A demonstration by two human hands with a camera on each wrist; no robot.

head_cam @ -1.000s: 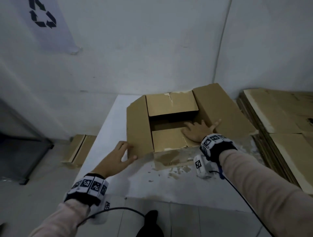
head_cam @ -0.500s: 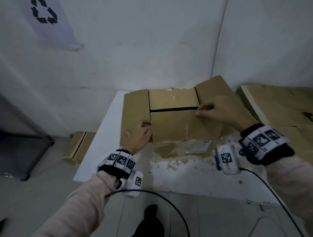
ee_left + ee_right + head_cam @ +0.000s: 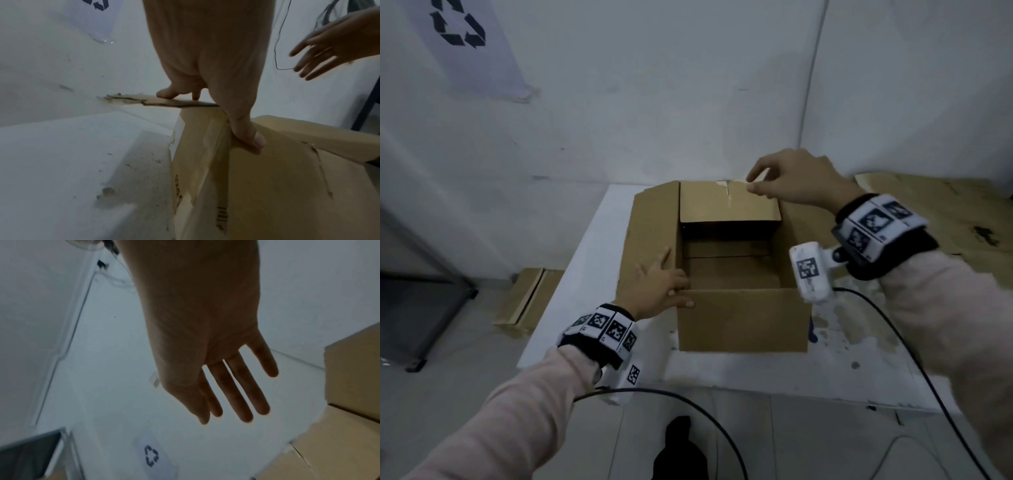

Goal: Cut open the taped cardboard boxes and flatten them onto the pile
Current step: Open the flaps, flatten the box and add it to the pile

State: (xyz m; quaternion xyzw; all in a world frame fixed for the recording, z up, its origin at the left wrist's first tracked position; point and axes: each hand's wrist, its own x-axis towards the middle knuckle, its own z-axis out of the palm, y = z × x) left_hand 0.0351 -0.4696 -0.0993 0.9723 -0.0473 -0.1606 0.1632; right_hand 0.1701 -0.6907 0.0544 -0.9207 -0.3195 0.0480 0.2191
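Observation:
A brown cardboard box (image 3: 743, 318) stands upright on the white table (image 3: 592, 274), top open and all flaps folded outward. My left hand (image 3: 657, 284) is at its near left corner. The fingers lie spread on the left flap (image 3: 650, 233) and the thumb rests against the near wall; the left wrist view shows the same hand (image 3: 205, 65) and box (image 3: 277, 186). My right hand (image 3: 791, 181) hovers just over the far flap (image 3: 726, 205), holding nothing. In the right wrist view its fingers (image 3: 236, 389) are straight, with the box (image 3: 353, 369) at the right.
A pile of flattened cardboard (image 3: 945, 212) lies right of the table. Folded cardboard (image 3: 530, 294) sits on the floor at the left beside a dark metal rack (image 3: 421, 291). The wall with a recycling sign (image 3: 462, 31) is close behind. A small blue object (image 3: 813, 330) peeks past the box's near right corner.
The box, low with a near flap folded across its opening, now stands open with its near wall upright. My right hand left the flap and rose; my left hand moved onto the left flap.

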